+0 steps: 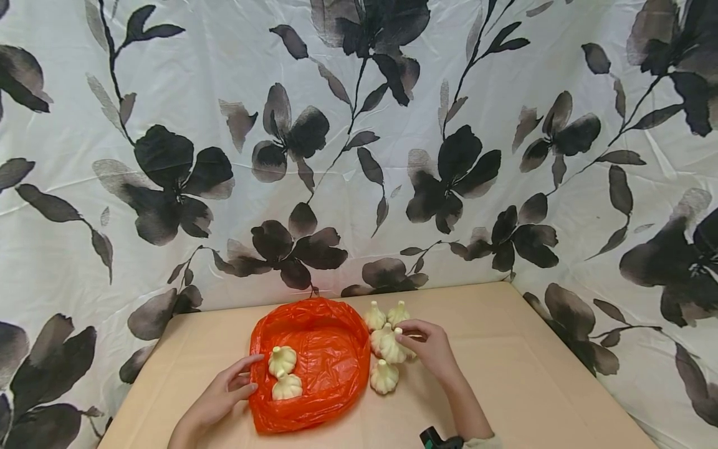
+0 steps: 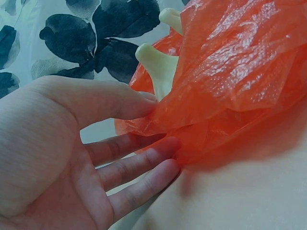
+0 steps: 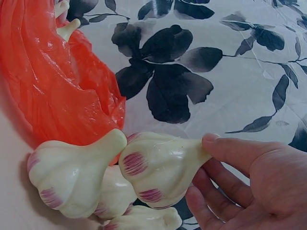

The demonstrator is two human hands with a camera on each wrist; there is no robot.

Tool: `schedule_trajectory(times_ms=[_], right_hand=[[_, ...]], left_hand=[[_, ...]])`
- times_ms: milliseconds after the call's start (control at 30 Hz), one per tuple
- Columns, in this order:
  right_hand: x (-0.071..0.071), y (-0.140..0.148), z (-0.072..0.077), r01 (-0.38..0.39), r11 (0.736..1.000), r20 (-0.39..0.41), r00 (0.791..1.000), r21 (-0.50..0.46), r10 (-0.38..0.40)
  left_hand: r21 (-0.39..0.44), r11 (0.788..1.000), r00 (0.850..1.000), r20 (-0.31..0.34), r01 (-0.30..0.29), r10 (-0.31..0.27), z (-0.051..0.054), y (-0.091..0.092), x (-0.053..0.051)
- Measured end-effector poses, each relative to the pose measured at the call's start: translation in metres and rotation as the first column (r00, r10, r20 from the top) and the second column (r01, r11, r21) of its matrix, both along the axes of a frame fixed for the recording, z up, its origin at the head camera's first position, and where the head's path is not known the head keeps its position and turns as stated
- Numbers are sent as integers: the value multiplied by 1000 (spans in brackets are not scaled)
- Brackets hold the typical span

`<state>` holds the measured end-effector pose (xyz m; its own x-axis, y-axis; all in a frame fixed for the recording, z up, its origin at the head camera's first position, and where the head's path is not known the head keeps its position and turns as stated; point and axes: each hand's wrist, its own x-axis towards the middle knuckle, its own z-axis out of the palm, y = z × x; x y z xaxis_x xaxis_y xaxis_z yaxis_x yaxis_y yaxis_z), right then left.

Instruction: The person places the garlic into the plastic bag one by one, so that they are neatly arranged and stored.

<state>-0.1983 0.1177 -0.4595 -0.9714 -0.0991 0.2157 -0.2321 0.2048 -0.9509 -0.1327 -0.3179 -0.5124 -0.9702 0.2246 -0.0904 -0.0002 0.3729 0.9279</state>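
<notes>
Held garlic bulb: pale, purple-streaked, tilted on its side, stem toward the palm. Located right of the bag, in the far half of the table. Can't tell if it's off the surface.

Right hand: thumb and forefinger pinched together on that bulb's stem, other fingers bent below it.

Around it, loose garlic: far-left bulb and far-right bulb side by side toward the far edge, near bulb closer to the near edge, standing stem up. Bulbs crowd close in the middle of the group; exact count there unclear, partly hidden. In the right wrist view a neighbouring bulb sits just beside the held one, its stem overlapping it.

Red bag: crinkled plastic, mouth wide, left of the loose bulbs, its back rim reaching about the table's far edge. Inside, against its left side: upper bagged bulb and lower bagged bulb, touching.

Left hand: at bag's left side, plastic gripped between thumb and forefinger, remaining fingers spread a bit below.

Table: tan top. Behind and along both sides: white cloth, black-grey flower print. Pale sleeve and black device by right wrist.
</notes>
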Motion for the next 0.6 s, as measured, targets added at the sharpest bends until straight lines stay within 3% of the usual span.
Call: schedule_trajectory(times_ms=[600], right_hand=[[-11, -14, 10, -18, 999, -13, 1000, 47, 19]], left_hand=[[-14, 1000, 1000, 15, -26, 26, 0, 0, -3]])
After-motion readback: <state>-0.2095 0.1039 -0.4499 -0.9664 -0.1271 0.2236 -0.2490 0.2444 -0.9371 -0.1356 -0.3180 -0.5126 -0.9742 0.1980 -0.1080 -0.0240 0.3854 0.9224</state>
